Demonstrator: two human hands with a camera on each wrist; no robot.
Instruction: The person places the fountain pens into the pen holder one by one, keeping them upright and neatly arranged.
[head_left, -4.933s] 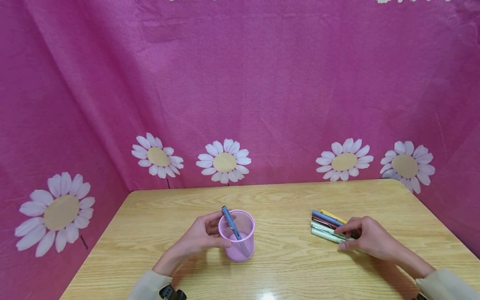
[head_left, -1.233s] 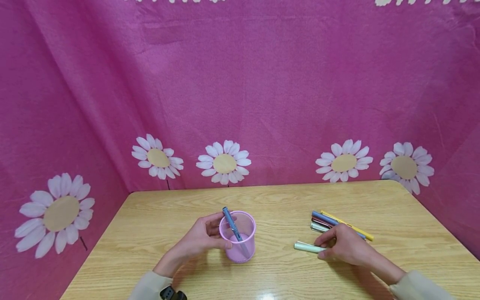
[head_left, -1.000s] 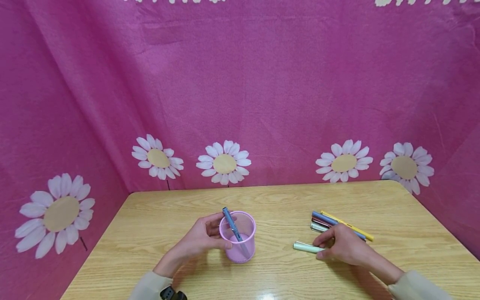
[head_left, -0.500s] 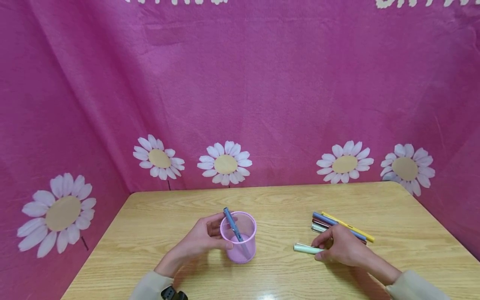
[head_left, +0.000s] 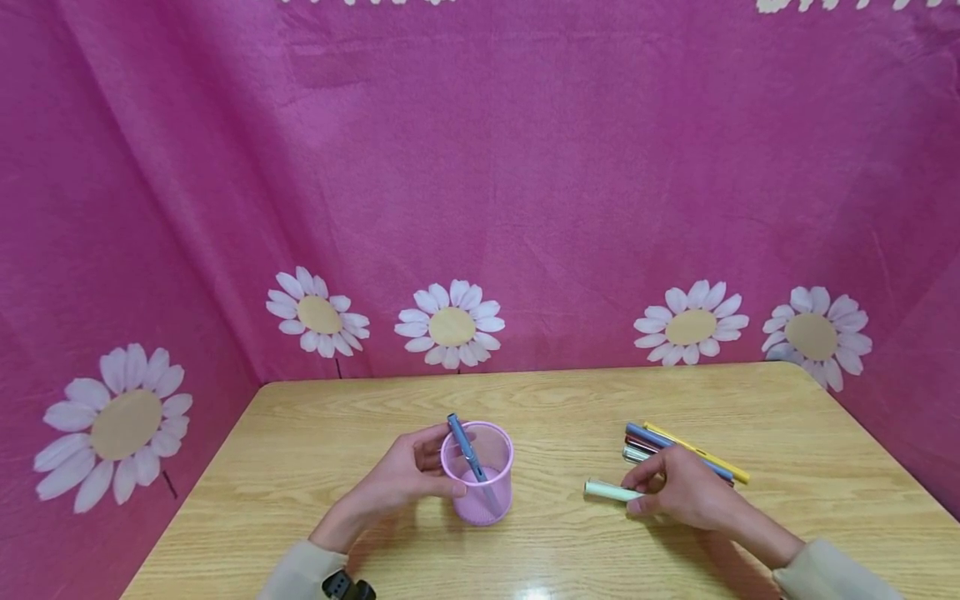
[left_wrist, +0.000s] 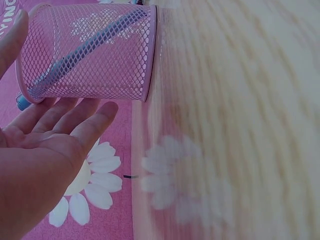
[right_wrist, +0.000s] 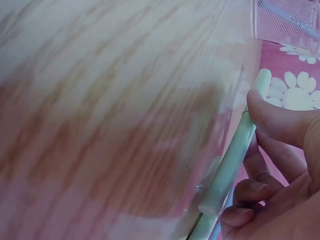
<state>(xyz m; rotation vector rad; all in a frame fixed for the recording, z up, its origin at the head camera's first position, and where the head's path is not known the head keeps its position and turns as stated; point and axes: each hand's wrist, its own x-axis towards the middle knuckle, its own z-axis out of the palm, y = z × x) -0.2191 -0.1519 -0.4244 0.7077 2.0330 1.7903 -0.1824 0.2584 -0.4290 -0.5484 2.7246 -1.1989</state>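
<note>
Head view: left grip (head_left: 396, 478) holds a pink, round mesh cup (head_left: 476, 505) containing one leaning blue-grey pen (head_left: 467, 449); right grip (head_left: 686, 492) pinches a slim pale-green pen (head_left: 607, 490), apart from the cup.

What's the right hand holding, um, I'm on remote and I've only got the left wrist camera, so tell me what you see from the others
Observer: The right hand is pinching a pale green pen.
Operator: Okay, and is that pen touching the cup I can see?
Observer: No, in the head view the pink mesh cup stands apart from it, over to the person's left.
Operator: Any more pens outside the cup?
Observer: Yes, a group of pens lies on the table just beyond the right hand.
</note>
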